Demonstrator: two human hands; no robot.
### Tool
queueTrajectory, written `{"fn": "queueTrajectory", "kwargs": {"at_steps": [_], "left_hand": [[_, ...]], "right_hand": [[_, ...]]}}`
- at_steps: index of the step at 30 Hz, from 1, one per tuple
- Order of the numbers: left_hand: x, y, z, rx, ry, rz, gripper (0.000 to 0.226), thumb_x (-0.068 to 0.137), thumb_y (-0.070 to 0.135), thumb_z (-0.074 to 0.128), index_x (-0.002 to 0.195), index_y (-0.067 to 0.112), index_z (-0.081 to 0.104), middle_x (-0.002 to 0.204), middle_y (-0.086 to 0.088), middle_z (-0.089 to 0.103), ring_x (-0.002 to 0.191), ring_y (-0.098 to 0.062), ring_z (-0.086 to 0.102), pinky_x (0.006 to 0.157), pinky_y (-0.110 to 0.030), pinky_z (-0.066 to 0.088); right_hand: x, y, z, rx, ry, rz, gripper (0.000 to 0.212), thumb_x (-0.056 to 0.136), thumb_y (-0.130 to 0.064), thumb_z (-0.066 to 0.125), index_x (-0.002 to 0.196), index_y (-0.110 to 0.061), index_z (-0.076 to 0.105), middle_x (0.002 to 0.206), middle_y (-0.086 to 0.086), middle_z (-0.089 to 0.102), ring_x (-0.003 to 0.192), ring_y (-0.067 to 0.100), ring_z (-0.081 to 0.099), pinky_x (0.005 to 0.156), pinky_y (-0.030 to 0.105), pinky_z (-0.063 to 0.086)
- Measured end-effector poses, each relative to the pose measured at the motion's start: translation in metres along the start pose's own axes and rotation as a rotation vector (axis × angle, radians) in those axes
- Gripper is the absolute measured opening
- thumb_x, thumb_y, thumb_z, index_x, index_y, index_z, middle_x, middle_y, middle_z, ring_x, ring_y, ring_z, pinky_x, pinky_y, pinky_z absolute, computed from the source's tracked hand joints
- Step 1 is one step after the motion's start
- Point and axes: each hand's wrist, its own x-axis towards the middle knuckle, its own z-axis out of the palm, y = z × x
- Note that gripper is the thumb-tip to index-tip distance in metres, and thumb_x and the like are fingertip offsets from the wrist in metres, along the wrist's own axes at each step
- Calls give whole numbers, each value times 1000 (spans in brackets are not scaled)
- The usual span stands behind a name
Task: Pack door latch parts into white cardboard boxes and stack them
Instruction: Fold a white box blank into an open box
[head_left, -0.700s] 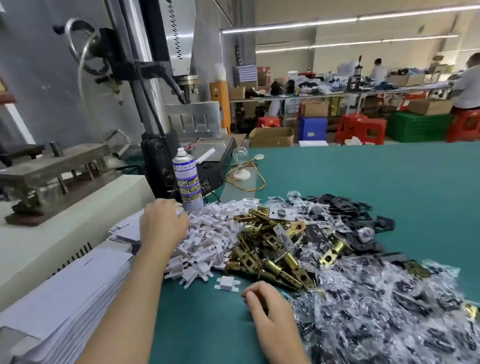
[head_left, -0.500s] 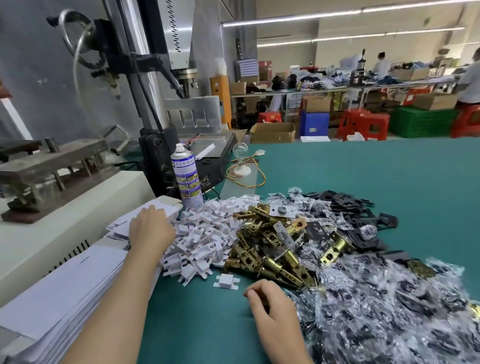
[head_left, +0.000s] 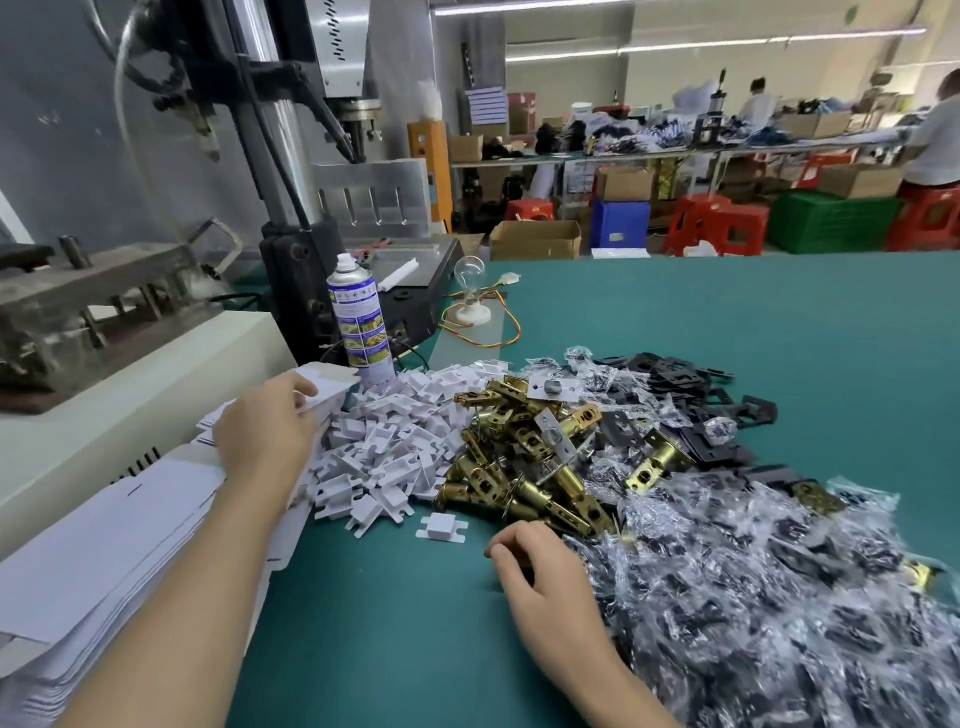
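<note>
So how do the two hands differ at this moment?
The left hand is stretched out to the flat white cardboard blanks, fingers curled on a sheet's edge; the right hand sits nearer, on the green table beside the bagged parts. The left grips cardboard; whether the right's curled fingers hold anything is hidden. Both are bare, palms down.
</note>
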Motion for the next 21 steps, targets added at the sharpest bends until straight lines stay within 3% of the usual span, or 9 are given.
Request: {"fn": "queueTrajectory", "kwargs": {"at_steps": [6, 9, 12, 14, 17, 19, 21], "left_hand": [[-3, 5, -5, -75, 207, 113, 25, 97, 5, 62, 115, 16, 75, 96, -17, 78, 85, -45, 68, 68, -43, 46], [-8, 10, -16, -140, 397, 142, 24, 100, 9, 57, 112, 16, 76, 75, -19, 71, 63, -37, 56, 61, -38, 37], [-14, 19, -32, -277, 579, 139, 23, 101, 19, 53, 111, 22, 73, 84, -10, 75, 70, -36, 61, 65, -34, 37], [-24, 31, -43, -521, 645, 191, 20, 100, 20, 55, 109, 31, 70, 95, 7, 75, 85, -21, 69, 75, -33, 48], [-56, 56, -52, -934, 539, 229, 30, 100, 16, 62, 120, 37, 64, 105, 23, 71, 98, -1, 69, 87, -23, 58], [-83, 73, -44, -1163, 342, 113, 39, 100, 13, 67, 132, 35, 64, 108, 23, 75, 101, 0, 70, 89, -17, 57], [-107, 87, -29, -1436, 84, -81, 39, 99, 6, 69, 130, 30, 68, 107, 20, 78, 102, -3, 69, 92, -20, 57]], "right_hand": [[0, 4, -7, -89, -30, -55, 15, 105, -26, 54, 94, -30, 61, 94, -19, 57, 96, -3, 53, 82, 13, 41], [1, 6, -8, -109, -10, -69, 14, 105, -25, 54, 95, -27, 63, 94, -19, 58, 96, -2, 53, 83, 14, 41], [0, 11, -12, -115, 1, -59, 14, 105, -25, 54, 94, -29, 62, 93, -19, 58, 94, -2, 54, 81, 13, 41], [-2, 11, -15, -120, 12, -52, 15, 106, -26, 54, 94, -30, 62, 92, -20, 59, 95, -1, 56, 81, 12, 41], [-2, 7, -21, -107, 16, -15, 16, 106, -25, 55, 94, -31, 64, 92, -19, 62, 95, -1, 57, 80, 13, 43], [-7, 1, -22, -30, 28, 40, 16, 105, -25, 56, 94, -30, 66, 90, -16, 66, 93, 0, 60, 80, 16, 45], [-10, -11, -23, 219, 81, 114, 14, 105, -29, 57, 100, -29, 69, 97, -14, 73, 97, 0, 66, 87, 21, 51]]}}
